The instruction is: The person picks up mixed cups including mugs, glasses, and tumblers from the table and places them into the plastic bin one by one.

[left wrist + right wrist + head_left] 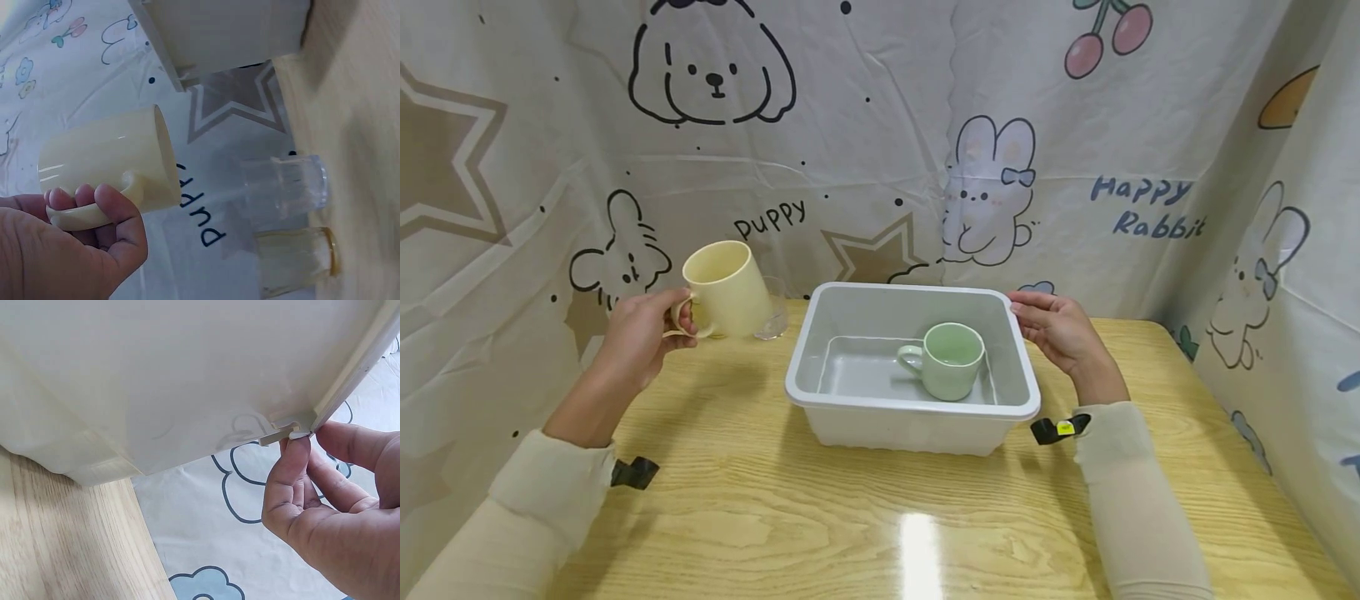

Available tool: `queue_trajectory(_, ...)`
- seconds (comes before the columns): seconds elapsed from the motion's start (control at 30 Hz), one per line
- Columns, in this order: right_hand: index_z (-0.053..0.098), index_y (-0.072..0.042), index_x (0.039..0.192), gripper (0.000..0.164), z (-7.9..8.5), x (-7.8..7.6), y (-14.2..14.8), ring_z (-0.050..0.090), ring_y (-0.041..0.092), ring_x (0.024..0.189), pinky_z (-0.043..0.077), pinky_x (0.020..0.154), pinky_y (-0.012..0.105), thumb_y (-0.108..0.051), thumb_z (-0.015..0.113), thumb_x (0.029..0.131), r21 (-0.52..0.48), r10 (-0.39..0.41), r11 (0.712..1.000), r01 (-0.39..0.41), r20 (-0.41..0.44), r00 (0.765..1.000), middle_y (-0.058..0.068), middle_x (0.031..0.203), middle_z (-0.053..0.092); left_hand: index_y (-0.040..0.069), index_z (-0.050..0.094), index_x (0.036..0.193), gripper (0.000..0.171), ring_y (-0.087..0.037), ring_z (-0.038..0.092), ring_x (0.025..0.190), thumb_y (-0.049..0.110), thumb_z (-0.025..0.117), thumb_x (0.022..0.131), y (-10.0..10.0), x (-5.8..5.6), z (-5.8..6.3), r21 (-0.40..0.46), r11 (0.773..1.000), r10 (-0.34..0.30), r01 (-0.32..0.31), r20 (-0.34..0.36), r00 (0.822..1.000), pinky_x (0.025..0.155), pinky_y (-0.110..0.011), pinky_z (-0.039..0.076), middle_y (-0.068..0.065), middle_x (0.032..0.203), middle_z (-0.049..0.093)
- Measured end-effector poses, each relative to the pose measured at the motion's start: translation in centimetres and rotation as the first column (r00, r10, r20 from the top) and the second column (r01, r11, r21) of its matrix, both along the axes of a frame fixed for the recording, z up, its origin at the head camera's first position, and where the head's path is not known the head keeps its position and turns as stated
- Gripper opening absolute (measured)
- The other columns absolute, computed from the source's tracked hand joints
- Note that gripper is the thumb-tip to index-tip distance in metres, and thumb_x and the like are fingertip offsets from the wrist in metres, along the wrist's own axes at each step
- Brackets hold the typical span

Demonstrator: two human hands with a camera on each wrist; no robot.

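Observation:
A pale yellow mug (730, 292) hangs above the table, its handle gripped by my left hand (643, 337). In the left wrist view the fingers of my left hand (94, 250) curl round the handle of the mug (106, 162). A light grey plastic basin (917, 429) stands in the middle of the table. Inside it, toward the right, sits a green mug (952, 362) upright with its handle to the left. At the basin's back right corner my right hand (1060, 333) pinches the rim, as the right wrist view shows with the fingers (290, 478) at the corner.
Two clear glasses stand behind the yellow mug: a colourless glass (284, 187) and an amber-tinted glass (297, 259). In the head view the mug partly hides them. A patterned curtain (865, 125) closes off the back and sides of the wooden table (775, 517).

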State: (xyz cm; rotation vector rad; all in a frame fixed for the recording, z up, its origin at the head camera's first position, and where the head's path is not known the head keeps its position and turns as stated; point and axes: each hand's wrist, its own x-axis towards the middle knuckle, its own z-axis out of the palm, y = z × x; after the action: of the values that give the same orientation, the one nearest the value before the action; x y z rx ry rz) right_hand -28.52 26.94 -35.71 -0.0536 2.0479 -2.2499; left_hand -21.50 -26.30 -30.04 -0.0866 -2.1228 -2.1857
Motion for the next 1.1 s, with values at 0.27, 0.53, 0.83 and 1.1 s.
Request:
queue_trajectory(0.27, 0.063, 0.001, 0.129, 0.036, 0.0, -0.1, 0.1, 0.066, 0.014, 0.095, 0.057, 0.083, 0.022, -0.013, 0.072, 0.097, 0.0, 0.001, 1.0, -0.001, 0.0, 1.0, 0.001, 0.112, 0.067, 0.003, 0.061, 0.076, 0.037, -0.017, 0.055, 0.069, 0.024, 0.056, 0.106, 1.2, -0.1, 1.5, -0.036, 0.999, 0.002, -0.003, -0.024, 1.0, 0.062, -0.029, 0.056, -0.002, 0.072, 0.057)
queue_trajectory(0.53, 0.065, -0.001, 0.126, 0.033, -0.1, -0.1, 0.1, 0.066, 0.014, 0.094, 0.057, 0.083, 0.022, -0.013, 0.072, 0.097, -0.007, 0.003, 1.0, -0.003, 0.003, 1.0, 0.001, 0.112, 0.067, 0.003, 0.061, 0.075, 0.037, -0.017, 0.054, 0.071, 0.024, 0.057, 0.105, 2.7, -0.2, 2.8, -0.032, 0.999, -0.03, 0.03, 0.007, 1.0, 0.062, -0.028, 0.055, -0.002, 0.071, 0.056)
queue_trajectory(0.83, 0.068, -0.003, 0.122, 0.027, -0.1, -0.2, 0.1, 0.067, 0.014, 0.093, 0.058, 0.083, 0.022, -0.011, 0.072, 0.097, -0.019, 0.003, 1.0, -0.003, -0.008, 1.0, 0.001, 0.111, 0.068, 0.002, 0.059, 0.075, 0.037, -0.017, 0.054, 0.073, 0.023, 0.055, 0.106, 5.1, -0.7, 3.6, -0.103, 0.992, -0.073, 0.072, -0.01, 0.997, 0.064, -0.028, 0.055, -0.003, 0.073, 0.055)
queue_trajectory(1.1, 0.065, 0.0, 0.126, 0.032, -0.1, -0.1, 0.0, 0.067, 0.014, 0.094, 0.058, 0.082, 0.022, -0.012, 0.071, 0.097, -0.007, -0.004, 1.0, 0.004, -0.009, 1.0, 0.002, 0.112, 0.068, 0.0, 0.066, 0.087, 0.03, -0.017, 0.056, 0.076, 0.022, 0.057, 0.106, 7.4, -1.0, 3.8, -0.156, 0.977, -0.155, 0.147, -0.043, 0.987, 0.07, -0.03, 0.058, -0.003, 0.078, 0.058)
